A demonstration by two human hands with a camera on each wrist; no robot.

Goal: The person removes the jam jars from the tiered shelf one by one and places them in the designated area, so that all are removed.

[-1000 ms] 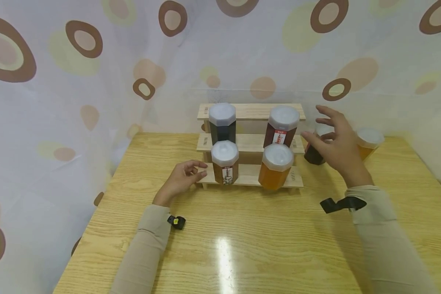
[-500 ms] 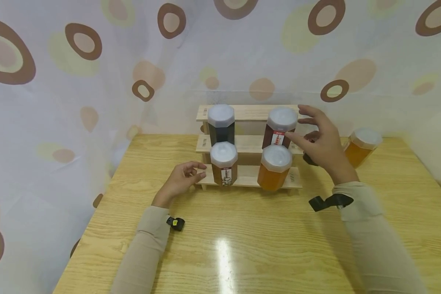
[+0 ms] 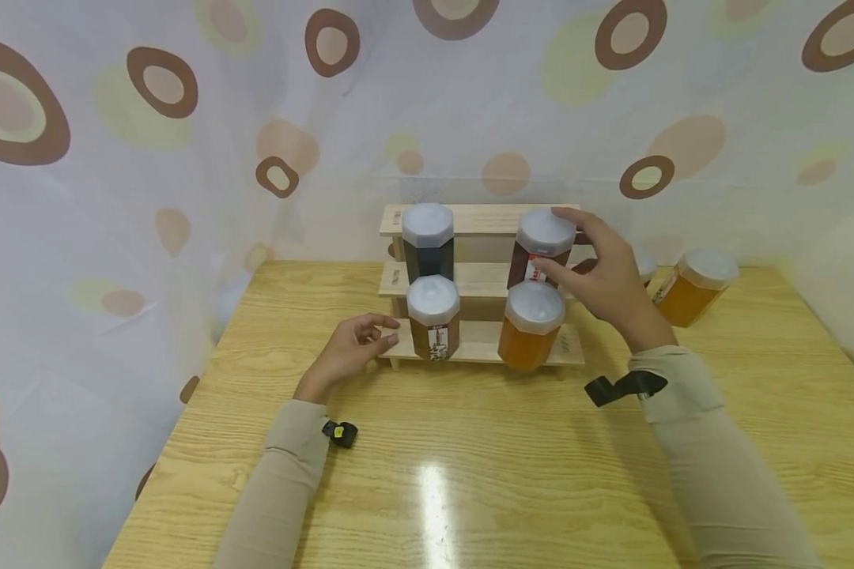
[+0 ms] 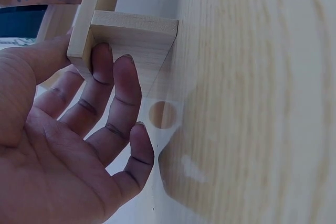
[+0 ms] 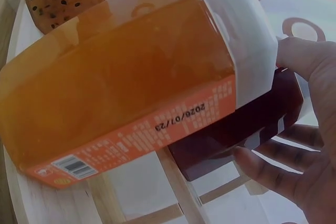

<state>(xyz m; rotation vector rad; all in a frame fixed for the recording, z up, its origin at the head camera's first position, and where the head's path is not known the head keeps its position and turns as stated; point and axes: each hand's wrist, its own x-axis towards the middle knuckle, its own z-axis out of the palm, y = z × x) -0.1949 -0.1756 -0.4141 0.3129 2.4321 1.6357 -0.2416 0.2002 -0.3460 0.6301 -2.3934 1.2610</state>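
Observation:
My left hand (image 3: 352,348) pinches the left end of the wooden three-step rack (image 3: 480,340); in the left wrist view the thumb lies on the lowest plank and fingers curl beneath it. With thumb on the label side and fingers behind, my right hand (image 3: 605,273) grips a dark red jar (image 3: 518,265) with a white lid, on the middle step's right side. In front of it, an orange jar (image 3: 527,344) stands on the lowest step and partly hides it in the right wrist view. A black jar (image 3: 427,257) and a brown, seed-flecked jar (image 3: 434,336) stand on the left.
On the table (image 3: 498,442), right of the rack, stands another orange jar (image 3: 690,296). Beside it, a further jar (image 3: 644,265) is mostly hidden behind my right hand. A patterned curtain (image 3: 370,118) hangs close behind the rack.
My right hand has moved left from near the jars on the table to the dark red jar on the rack and closed round it. The left hand has stayed at the rack.

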